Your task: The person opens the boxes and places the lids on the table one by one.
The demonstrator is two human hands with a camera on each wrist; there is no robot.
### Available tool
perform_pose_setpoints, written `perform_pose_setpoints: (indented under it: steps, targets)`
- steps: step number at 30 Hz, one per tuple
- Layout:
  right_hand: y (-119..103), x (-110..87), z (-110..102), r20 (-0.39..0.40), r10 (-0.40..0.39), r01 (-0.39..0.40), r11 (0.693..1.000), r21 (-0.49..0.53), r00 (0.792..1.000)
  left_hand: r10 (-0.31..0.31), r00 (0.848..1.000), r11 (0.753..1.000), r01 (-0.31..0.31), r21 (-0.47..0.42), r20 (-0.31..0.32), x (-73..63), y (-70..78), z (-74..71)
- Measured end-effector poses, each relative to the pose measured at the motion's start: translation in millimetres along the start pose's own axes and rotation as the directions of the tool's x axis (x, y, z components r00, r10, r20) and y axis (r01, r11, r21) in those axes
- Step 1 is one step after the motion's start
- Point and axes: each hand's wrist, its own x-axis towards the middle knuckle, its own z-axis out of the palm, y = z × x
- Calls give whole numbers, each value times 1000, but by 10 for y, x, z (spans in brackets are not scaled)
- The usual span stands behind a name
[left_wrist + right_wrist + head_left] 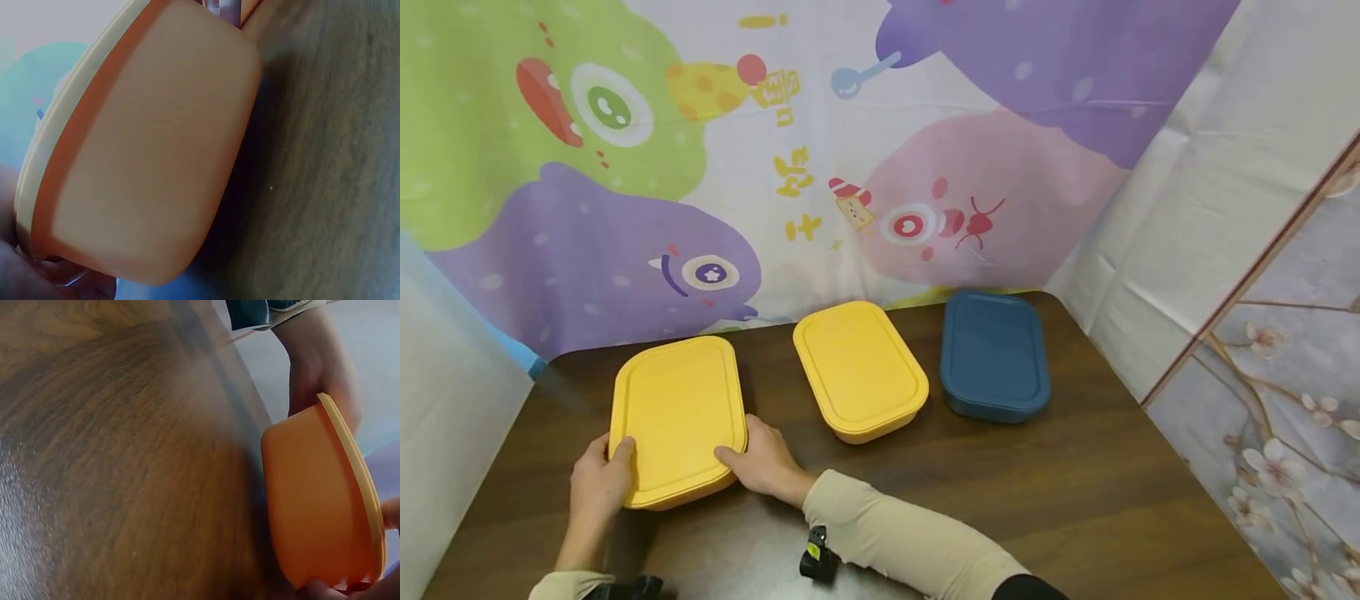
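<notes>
A large yellow lidded food container (677, 417) sits at the left of the brown table, held from both sides. My left hand (597, 487) grips its left side near the front corner, thumb on the lid and the other fingers round the side. At the opposite front corner my right hand (763, 458) holds it the same way, thumb over the lid's edge. In the left wrist view the container's side wall (156, 144) looks orange beneath its pale lid rim. The right wrist view shows that wall (306, 494) with a hand at either end.
A smaller yellow lidded container (861, 367) stands to the right of the held one, and a blue lidded container (994, 354) further right. Behind the wooden table (1075, 500) hangs a cartoon-printed cloth (820, 275). A flower-patterned panel (1285, 433) borders the right side.
</notes>
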Motion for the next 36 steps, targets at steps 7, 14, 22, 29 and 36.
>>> perform_pose_setpoints:
  steps: [7, 14, 22, 29, 36]
  targets:
    - [18, 25, 70, 11, -26, 26, 1000, 16, 1000, -4, 1000, 1000, 4, -26, -9, 3, -77, -9]
    - [43, 54, 56, 57, -72, 71, 997, 9, 996, -10, 1000, 1000, 9, -18, -28, 19, -119, 12]
    - [38, 85, 34, 110, -43, 41, 999, 21, 993, 18, 999, 999, -19, -25, -41, 8, -124, 41]
    - [40, 68, 62, 108, -8, 5, 999, 33, 994, -8, 1000, 999, 8, -34, -11, 1, -129, 30]
    - [68, 50, 89, 88, -1, -3, 999, 46, 996, -5, 1000, 999, 5, -34, -2, 8, -135, 33]
